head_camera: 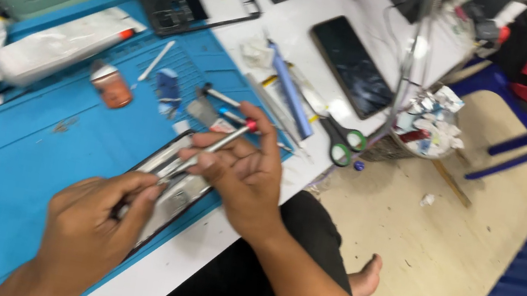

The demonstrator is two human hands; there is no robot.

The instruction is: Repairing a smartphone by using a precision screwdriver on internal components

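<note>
An opened phone with a silvery inside lies on the blue work mat near the table's front edge. My right hand holds a thin metal screwdriver with a red tip end, its point down on the phone. My left hand pinches the phone's near end, holding it against the mat. Whether the left fingers also hold a small tool is hidden.
On the mat lie a white glue tube, a small orange bottle, a white stick and a black phone frame. A dark cracked phone and green-handled scissors rest on the white table. Another person in red sits at top right.
</note>
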